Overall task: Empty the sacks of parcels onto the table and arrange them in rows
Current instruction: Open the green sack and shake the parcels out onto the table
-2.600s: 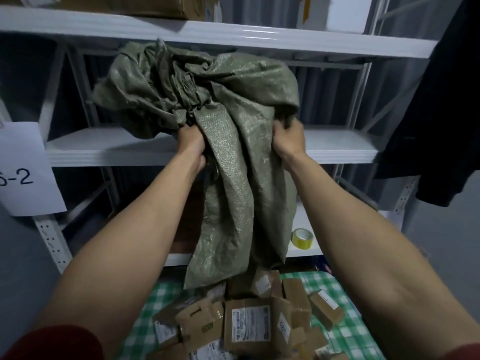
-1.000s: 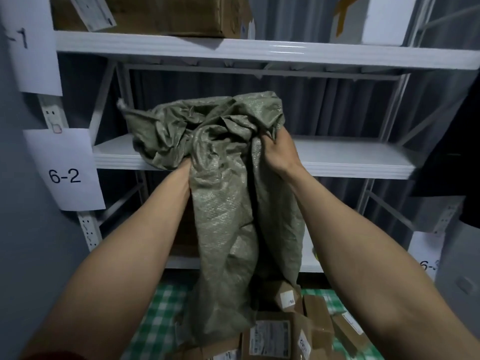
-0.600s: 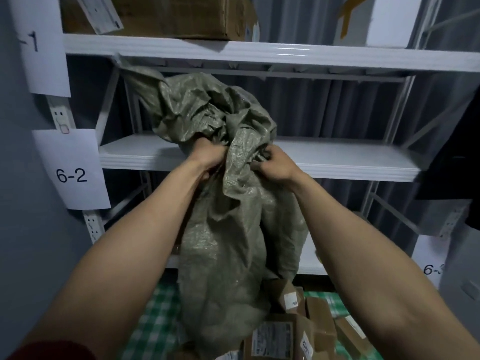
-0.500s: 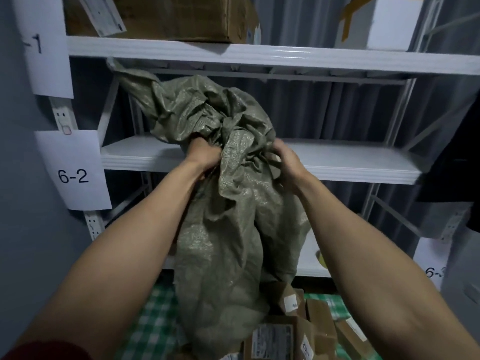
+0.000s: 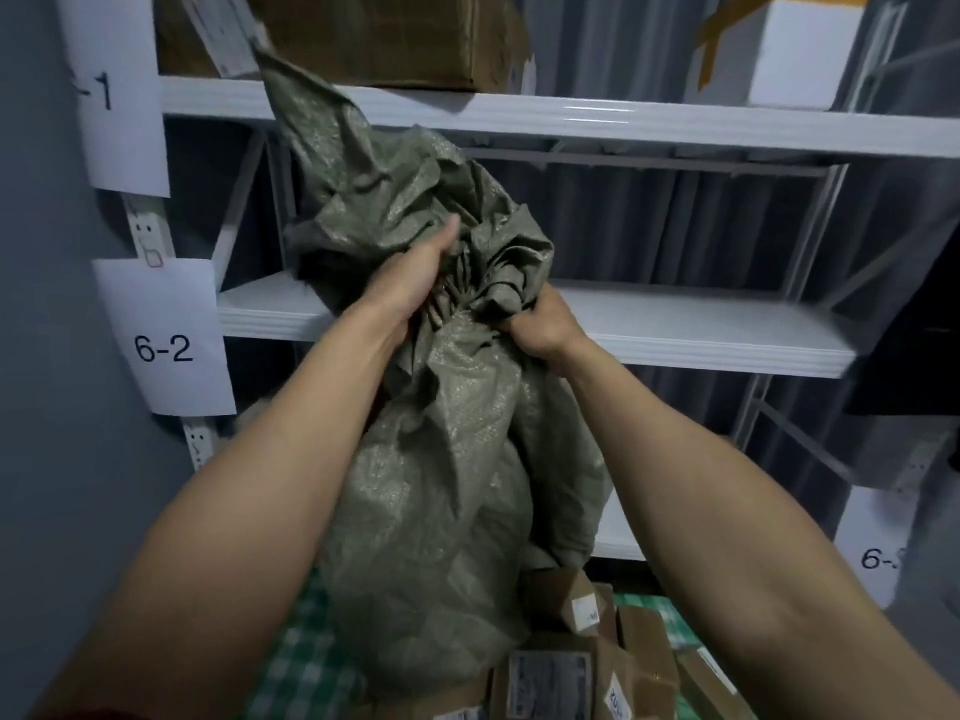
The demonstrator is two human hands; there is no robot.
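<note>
A grey-green woven sack [image 5: 447, 501] hangs upside down in front of me, its loose end flung up towards the top shelf. My left hand [image 5: 415, 275] grips the bunched cloth at the sack's waist. My right hand [image 5: 540, 324] clutches the same gathered fabric just to the right and lower. Below the sack's mouth, several brown cardboard parcels [image 5: 587, 662] with white labels lie piled on the table with a green-and-white checked cloth [image 5: 306, 662]. What is inside the sack is hidden.
A white metal shelving rack [image 5: 675, 335] stands right behind the table. A big cardboard box [image 5: 374, 33] and a white box [image 5: 805, 49] sit on its top shelf. Paper tags marked 6-2 [image 5: 163, 340] hang on the left post. Dark clothing hangs at the right edge.
The sack's loose end has swung higher, up past the top shelf. Both hands have shifted their hold on the gathered cloth, the right hand dropping a little lower.
</note>
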